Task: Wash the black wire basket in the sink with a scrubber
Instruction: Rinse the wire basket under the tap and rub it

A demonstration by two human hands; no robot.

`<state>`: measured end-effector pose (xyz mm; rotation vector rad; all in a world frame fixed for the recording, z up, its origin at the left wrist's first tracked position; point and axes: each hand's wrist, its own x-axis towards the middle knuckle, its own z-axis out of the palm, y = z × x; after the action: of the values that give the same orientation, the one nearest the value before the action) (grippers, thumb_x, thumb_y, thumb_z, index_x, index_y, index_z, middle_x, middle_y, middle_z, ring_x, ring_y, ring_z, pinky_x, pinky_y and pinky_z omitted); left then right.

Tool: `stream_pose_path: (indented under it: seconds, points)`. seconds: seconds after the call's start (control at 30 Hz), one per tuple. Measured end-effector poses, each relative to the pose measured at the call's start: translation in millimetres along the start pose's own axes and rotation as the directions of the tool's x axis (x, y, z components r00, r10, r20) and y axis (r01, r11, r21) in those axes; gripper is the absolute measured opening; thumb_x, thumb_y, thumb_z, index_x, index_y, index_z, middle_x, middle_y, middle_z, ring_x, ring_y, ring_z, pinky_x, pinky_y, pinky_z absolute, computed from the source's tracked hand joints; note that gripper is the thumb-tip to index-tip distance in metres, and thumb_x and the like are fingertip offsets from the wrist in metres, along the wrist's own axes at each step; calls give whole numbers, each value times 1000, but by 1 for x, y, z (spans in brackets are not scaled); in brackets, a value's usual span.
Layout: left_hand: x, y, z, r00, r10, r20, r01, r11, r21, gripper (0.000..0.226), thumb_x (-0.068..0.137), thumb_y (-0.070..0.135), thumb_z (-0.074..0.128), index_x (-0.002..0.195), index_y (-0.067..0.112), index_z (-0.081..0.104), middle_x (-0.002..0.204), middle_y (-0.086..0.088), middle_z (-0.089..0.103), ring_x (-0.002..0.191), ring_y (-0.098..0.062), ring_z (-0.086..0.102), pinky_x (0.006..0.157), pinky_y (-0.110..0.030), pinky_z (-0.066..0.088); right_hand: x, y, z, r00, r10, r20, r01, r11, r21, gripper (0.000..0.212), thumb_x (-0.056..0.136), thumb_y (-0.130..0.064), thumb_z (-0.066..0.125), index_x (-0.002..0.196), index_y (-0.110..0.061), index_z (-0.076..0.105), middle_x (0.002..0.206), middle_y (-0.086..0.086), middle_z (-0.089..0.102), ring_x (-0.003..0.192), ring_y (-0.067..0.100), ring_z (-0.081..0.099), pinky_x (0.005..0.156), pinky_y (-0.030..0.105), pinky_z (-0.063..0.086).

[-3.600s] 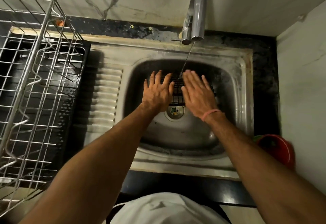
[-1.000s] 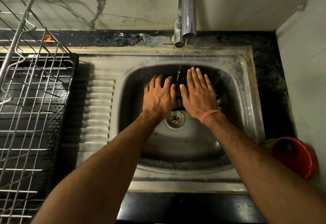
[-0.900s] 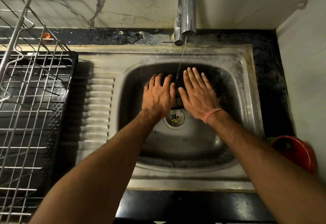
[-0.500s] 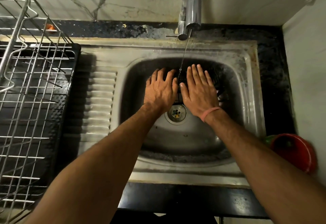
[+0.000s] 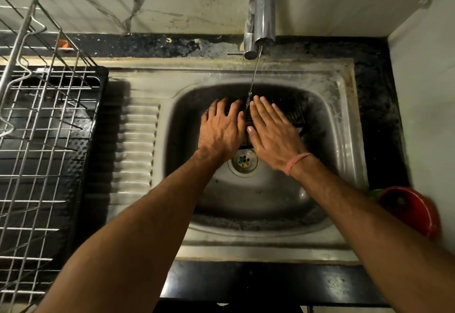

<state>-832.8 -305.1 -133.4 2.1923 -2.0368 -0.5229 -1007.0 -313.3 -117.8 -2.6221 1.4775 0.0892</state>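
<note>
At the far left a wire dish rack [image 5: 44,120] stands on a dark tray on the worktop, and next to it lie the ribs of the draining board [image 5: 138,145]. Then comes the steel sink [image 5: 344,140], with its drain [image 5: 244,162] in the middle of the bowl. The left hand [image 5: 221,128] lies palm down at the back of the bowl, its fingers [image 5: 219,108] spread and slightly bent at the tips, gripping nothing that can be seen. Just beside it, the right hand [image 5: 273,130] lies flat with straight fingers close together, a pink band [image 5: 296,162] on its wrist. Both hands rest on the black wire basket [image 5: 294,113], which sits under them in the far half of the bowl, past the drain; its mesh shows between the thumbs and sticks out to the right of the right hand. Its long axis seems to run left to right, though the hands hide most of it. A thin stream from the tap [image 5: 261,14] falls between the two hands. No scrubber is in sight, so either hand must leave the basket to fetch one; both are equally near the basket. A red bowl [image 5: 413,211] sits at the far right.
</note>
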Motion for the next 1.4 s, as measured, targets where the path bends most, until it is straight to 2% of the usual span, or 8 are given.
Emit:
stream_pose_path:
  seconds: [0.3, 0.43, 0.6, 0.77, 0.93, 1.1, 1.27, 1.4]
  points:
    - [2, -1, 3, 1000, 7, -13, -7, 1000, -1, 51, 113, 48, 23, 159, 30, 36, 164, -6, 40, 156, -29, 33, 126, -54, 34, -1, 8, 0, 1000, -3, 7, 3, 1000, 7, 68, 110, -43, 8, 168, -7, 12, 176, 12, 9, 163, 23, 4, 133, 46, 8]
    - [2, 0, 4, 999, 6, -38, -6, 1000, -11, 50, 113, 47, 24, 158, 29, 37, 162, -6, 43, 154, -29, 36, 124, -54, 37, 5, 12, -6, 966, 258, 2, -257, 961, 100, 69, 109, -43, 8, 167, -7, 13, 176, 12, 9, 163, 23, 3, 133, 46, 7]
    - [3, -4, 5, 999, 38, -4, -38, 999, -37, 52, 113, 50, 25, 160, 29, 35, 164, -7, 40, 153, -30, 35, 122, -53, 39, 5, -11, 2, 999, -31, 16, 30, 997, 72, 68, 110, -42, 7, 167, -7, 14, 176, 11, 9, 164, 21, 2, 133, 45, 6]
    - [4, -5, 6, 999, 27, -25, -28, 999, -37, 52, 113, 49, 23, 158, 28, 38, 162, -6, 42, 151, -29, 38, 120, -54, 42, 17, -9, -2, 971, 240, 2, -239, 964, 116, 70, 109, -44, 7, 167, -6, 16, 175, 11, 13, 163, 23, 5, 133, 47, 7]
    - [5, -6, 7, 999, 41, -22, -42, 999, -28, 51, 113, 49, 23, 158, 28, 37, 162, -7, 42, 151, -29, 38, 121, -53, 41, 7, 4, 2, 1000, -18, 9, 18, 1000, 21, 67, 111, -43, 8, 168, -9, 14, 176, 9, 10, 164, 20, 3, 132, 48, 9]
    - [5, -4, 6, 998, 39, -53, -40, 999, -26, 49, 113, 48, 24, 155, 28, 40, 158, -6, 46, 148, -28, 42, 118, -52, 44, 12, 13, 2, 965, 261, -28, -259, 965, 43, 71, 109, -44, 13, 166, -3, 19, 174, 16, 16, 163, 28, 9, 132, 50, 11]
    - [4, -4, 6, 997, 51, -49, -52, 998, -20, 50, 113, 47, 24, 155, 26, 41, 158, -8, 47, 147, -29, 43, 116, -50, 46, -1, 12, 4, 995, -102, 5, 102, 994, -48, 67, 112, -41, 14, 167, -4, 12, 176, 15, 8, 164, 25, 2, 132, 47, 10]
    - [3, -3, 3, 997, 50, -60, -51, 999, -12, 50, 113, 47, 28, 157, 26, 41, 158, -8, 46, 147, -30, 42, 117, -51, 45, 11, -1, -2, 978, 199, -61, -195, 978, 76, 67, 110, -40, 15, 166, -2, 19, 174, 16, 17, 163, 26, 10, 132, 49, 11]
